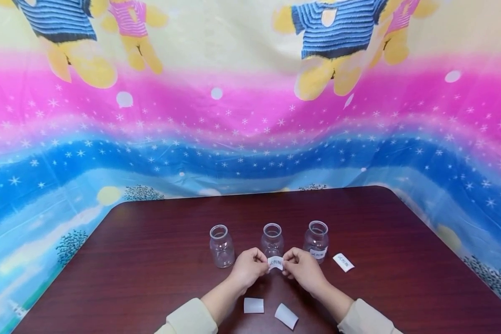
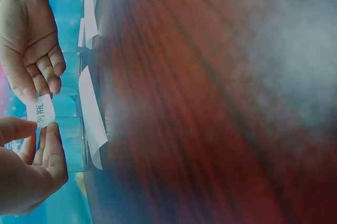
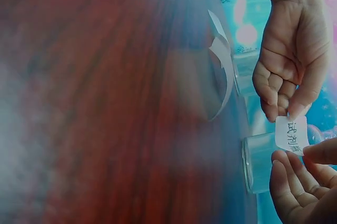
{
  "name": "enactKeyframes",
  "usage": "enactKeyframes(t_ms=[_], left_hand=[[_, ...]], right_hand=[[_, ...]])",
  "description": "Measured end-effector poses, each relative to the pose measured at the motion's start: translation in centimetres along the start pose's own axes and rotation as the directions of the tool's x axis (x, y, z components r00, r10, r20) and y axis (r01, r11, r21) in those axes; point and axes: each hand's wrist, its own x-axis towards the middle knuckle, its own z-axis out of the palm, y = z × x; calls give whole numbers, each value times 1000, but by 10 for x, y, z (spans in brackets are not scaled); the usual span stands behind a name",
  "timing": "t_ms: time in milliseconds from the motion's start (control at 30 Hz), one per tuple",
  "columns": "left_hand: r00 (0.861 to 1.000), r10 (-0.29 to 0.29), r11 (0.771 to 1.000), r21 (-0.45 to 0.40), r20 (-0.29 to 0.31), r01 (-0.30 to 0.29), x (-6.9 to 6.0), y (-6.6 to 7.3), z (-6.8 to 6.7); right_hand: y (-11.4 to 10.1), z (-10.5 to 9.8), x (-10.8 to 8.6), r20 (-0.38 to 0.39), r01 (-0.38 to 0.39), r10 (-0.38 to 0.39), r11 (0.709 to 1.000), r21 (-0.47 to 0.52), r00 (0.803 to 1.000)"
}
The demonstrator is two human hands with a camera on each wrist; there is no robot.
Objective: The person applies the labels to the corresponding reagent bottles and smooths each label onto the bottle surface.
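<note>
A small white label with printed characters (image 1: 275,263) is stretched between both hands and bows slightly upward in the head view. My left hand (image 1: 248,268) pinches its left end between thumb and fingertips. At the opposite end, my right hand (image 1: 305,270) pinches the label the same way. Just behind it stands the middle clear glass jar (image 1: 272,236), upright and open-mouthed; whether the label touches its glass I cannot tell. The right glass jar (image 1: 316,236) bears a similar label (image 1: 318,253) on its front. The left glass jar (image 1: 222,248) shows bare glass.
Another printed label (image 1: 343,262) lies on the dark wooden table (image 1: 158,264) right of the jars. Two blank-looking white pieces (image 1: 253,305) lie near the front, between the forearms. A patterned cloth (image 1: 242,153) hangs behind the table.
</note>
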Motion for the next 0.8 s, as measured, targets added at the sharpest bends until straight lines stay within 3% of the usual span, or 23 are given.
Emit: enactKeyframes(t_ms=[333,567,800], left_hand=[[999,-32,999,0,-20,32,2,1,1],[999,39,999,32,-27,-38,5,-5,0],[998,-28,997,65,-51,31,6,1,-2]], right_hand=[[1,3,6,-31,-13,13,1000,1,999],[3,4,10,-46,-34,35,999,21,998],[5,6,13,-63,-47,50,998,47,997]])
